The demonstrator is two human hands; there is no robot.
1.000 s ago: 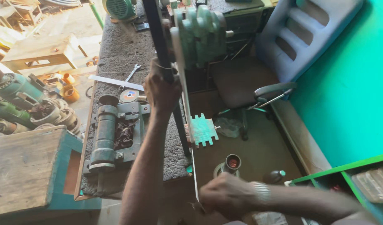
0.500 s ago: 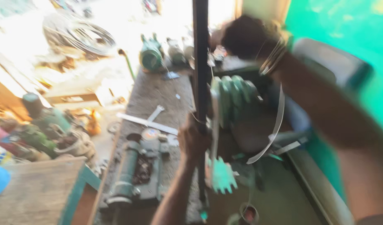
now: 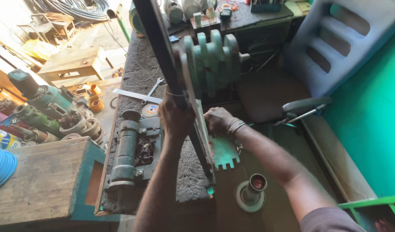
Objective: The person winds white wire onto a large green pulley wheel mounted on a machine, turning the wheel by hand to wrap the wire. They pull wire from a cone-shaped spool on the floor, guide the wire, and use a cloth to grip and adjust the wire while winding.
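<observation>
A tall black metal bar (image 3: 156, 43) stands upright against the edge of the workbench, with a green finned pulley block (image 3: 212, 60) mounted on it. My left hand (image 3: 175, 117) is closed around the bar's lower part. My right hand (image 3: 218, 121), with a bracelet at the wrist, grips the thin metal strip (image 3: 202, 133) running down beside the bar, just below the pulley. A green toothed plate (image 3: 225, 152) sits at the strip's foot.
A dark green motor part (image 3: 126, 152) lies on the grey mat (image 3: 137, 73), with a steel ruler (image 3: 135, 96) and a disc (image 3: 150, 110). A flanged metal fitting (image 3: 251, 195) stands on the floor. A wooden box (image 3: 47, 180) sits left; a blue chair (image 3: 335, 47) right.
The view has tilted back down and sharpened. My right hand came down from high beside the pulley to the strip below it. My left hand stays on the bar.
</observation>
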